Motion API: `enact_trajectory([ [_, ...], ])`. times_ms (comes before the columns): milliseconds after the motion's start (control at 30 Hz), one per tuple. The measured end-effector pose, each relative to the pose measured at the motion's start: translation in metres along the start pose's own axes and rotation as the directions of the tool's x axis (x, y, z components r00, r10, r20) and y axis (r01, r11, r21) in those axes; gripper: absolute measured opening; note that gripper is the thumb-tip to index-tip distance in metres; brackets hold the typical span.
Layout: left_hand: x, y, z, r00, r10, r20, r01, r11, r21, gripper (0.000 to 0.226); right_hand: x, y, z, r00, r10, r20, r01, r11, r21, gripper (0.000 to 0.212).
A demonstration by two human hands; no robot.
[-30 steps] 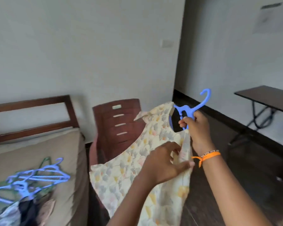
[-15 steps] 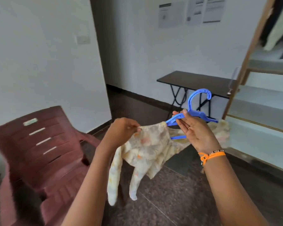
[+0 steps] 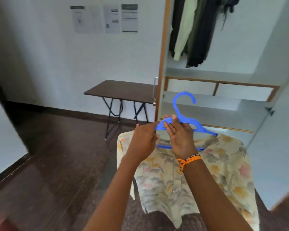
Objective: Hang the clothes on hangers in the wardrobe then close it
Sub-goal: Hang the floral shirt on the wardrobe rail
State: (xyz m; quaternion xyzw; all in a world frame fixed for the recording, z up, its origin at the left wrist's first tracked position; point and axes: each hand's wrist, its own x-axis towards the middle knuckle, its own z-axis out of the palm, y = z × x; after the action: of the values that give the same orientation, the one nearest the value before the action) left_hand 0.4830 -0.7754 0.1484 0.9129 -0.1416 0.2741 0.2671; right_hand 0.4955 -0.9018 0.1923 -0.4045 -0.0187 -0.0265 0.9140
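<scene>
A blue plastic hanger (image 3: 182,114) stands hook-up in front of me, with a pale floral shirt (image 3: 207,172) draped over its right arm and hanging down. My right hand (image 3: 178,135) grips the hanger's neck, thumb in front. My left hand (image 3: 143,140) pinches the shirt's fabric at the hanger's left end. The open wardrobe (image 3: 163,64) stands straight ahead, with several dark and pale green garments (image 3: 195,30) hanging from its top.
A white wardrobe door (image 3: 280,130) stands open on the right. A dark folding table (image 3: 122,90) stands against the back wall left of the wardrobe. Papers (image 3: 105,19) are stuck to the wall. The floor (image 3: 57,164) is dark.
My view has swung right from the bed and chair to the wardrobe. The shirt, bunched before, now spreads over the hanger, and the hanger stands upright.
</scene>
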Motion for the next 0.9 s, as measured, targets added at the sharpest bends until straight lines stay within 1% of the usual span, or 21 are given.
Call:
enact_trajectory([
  [67, 0.033, 0.011, 0.036, 0.999, 0.052, -0.011, -0.052, 0.997, -0.059, 0.054, 0.023, -0.013, -0.009, 0.999, -0.024, -0.038, 0.023, 0.999, -0.023, 0.018],
  [133, 0.063, 0.017, 0.068, 0.996, 0.086, -0.01, -0.086, 0.981, -0.174, 0.056, 0.046, -0.024, -0.022, 0.996, -0.044, -0.08, 0.042, 0.999, -0.032, 0.013],
  [167, 0.079, 0.022, 0.089, 0.995, 0.095, -0.032, -0.1, 0.966, -0.24, 0.052, 0.059, -0.032, -0.034, 0.992, -0.058, -0.108, 0.054, 0.998, -0.04, 0.014],
  [200, 0.088, 0.023, 0.101, 0.993, 0.092, -0.077, -0.109, 0.959, -0.26, 0.043, 0.066, -0.035, -0.041, 0.992, -0.061, -0.108, 0.057, 0.998, -0.04, 0.016],
  [267, 0.111, 0.029, 0.134, 0.987, 0.086, -0.135, -0.111, 0.975, -0.193, 0.025, 0.086, -0.051, -0.063, 0.996, -0.036, -0.081, 0.032, 0.998, -0.049, 0.017],
  [300, 0.123, 0.03, 0.151, 0.986, 0.088, -0.145, -0.109, 0.984, -0.14, 0.017, 0.097, -0.063, -0.075, 0.999, 0.003, -0.05, -0.007, 0.996, -0.093, 0.015],
  [333, 0.135, 0.033, 0.166, 0.986, 0.086, -0.145, -0.101, 0.99, -0.1, 0.015, 0.106, -0.077, -0.089, 0.998, 0.057, -0.02, -0.06, 0.982, -0.181, 0.015],
  [367, 0.149, 0.035, 0.183, 0.985, 0.096, -0.144, -0.107, 0.992, -0.07, 0.017, 0.116, -0.093, -0.106, 0.994, 0.11, -0.011, -0.108, 0.944, -0.313, 0.015],
  [400, 0.163, 0.039, 0.197, 0.985, 0.11, -0.134, -0.117, 0.992, -0.051, 0.018, 0.125, -0.108, -0.125, 0.993, 0.115, -0.034, -0.117, 0.874, -0.472, 0.015],
  [433, 0.18, 0.044, 0.212, 0.984, 0.124, -0.125, -0.13, 0.991, -0.036, 0.019, 0.135, -0.122, -0.146, 0.997, 0.031, -0.075, -0.072, 0.774, -0.629, 0.014],
  [467, 0.198, 0.049, 0.226, 0.986, 0.129, -0.11, -0.133, 0.991, -0.031, 0.02, 0.146, -0.134, -0.167, 0.983, -0.156, -0.097, 0.022, 0.622, -0.783, 0.013],
  [500, 0.22, 0.055, 0.241, 0.987, 0.126, -0.103, -0.129, 0.991, -0.031, 0.021, 0.159, -0.146, -0.189, 0.923, -0.383, -0.047, 0.123, 0.408, -0.905, 0.009],
  [533, 0.241, 0.059, 0.257, 0.989, 0.115, -0.096, -0.119, 0.992, -0.041, 0.023, 0.173, -0.157, -0.21, 0.843, -0.535, 0.058, 0.187, 0.191, -0.964, 0.006],
  [567, 0.262, 0.064, 0.27, 0.991, 0.105, -0.084, -0.11, 0.993, -0.049, 0.024, 0.188, -0.168, -0.23, 0.78, -0.608, 0.147, 0.19, 0.005, -0.982, 0.017],
  [600, 0.285, 0.069, 0.281, 0.994, 0.097, -0.059, -0.101, 0.993, -0.058, 0.025, 0.207, -0.179, -0.248, 0.763, -0.614, 0.205, 0.153, -0.138, -0.979, 0.031],
  [633, 0.308, 0.073, 0.292, 0.995, 0.094, -0.037, -0.096, 0.993, -0.067, 0.026, 0.227, -0.191, -0.266, 0.786, -0.567, 0.246, 0.111, -0.262, -0.959, 0.04],
  [667, 0.331, 0.077, 0.302, 0.996, 0.09, -0.018, -0.091, 0.993, -0.072, 0.026, 0.247, -0.204, -0.28, 0.822, -0.503, 0.267, 0.094, -0.342, -0.935, 0.041],
  [733, 0.372, 0.088, 0.318, 0.997, 0.08, -0.017, -0.081, 0.995, -0.06, 0.024, 0.286, -0.233, -0.303, 0.89, -0.362, 0.279, 0.158, -0.328, -0.931, 0.027],
  [800, 0.407, 0.096, 0.335, 0.998, 0.06, -0.033, -0.062, 0.997, -0.04, 0.023, 0.321, -0.267, -0.327, 0.911, -0.294, 0.288, 0.189, -0.323, -0.927, 0.018],
  [867, 0.433, 0.097, 0.355, 0.999, 0.04, -0.032, -0.041, 0.998, -0.041, 0.025, 0.349, -0.296, -0.345, 0.948, -0.237, 0.212, 0.117, -0.36, -0.926, 0.008],
  [900, 0.444, 0.096, 0.364, 0.999, 0.028, -0.028, -0.029, 0.998, -0.047, 0.025, 0.362, -0.304, -0.352, 0.969, -0.18, 0.169, 0.096, -0.356, -0.929, 0.002],
])
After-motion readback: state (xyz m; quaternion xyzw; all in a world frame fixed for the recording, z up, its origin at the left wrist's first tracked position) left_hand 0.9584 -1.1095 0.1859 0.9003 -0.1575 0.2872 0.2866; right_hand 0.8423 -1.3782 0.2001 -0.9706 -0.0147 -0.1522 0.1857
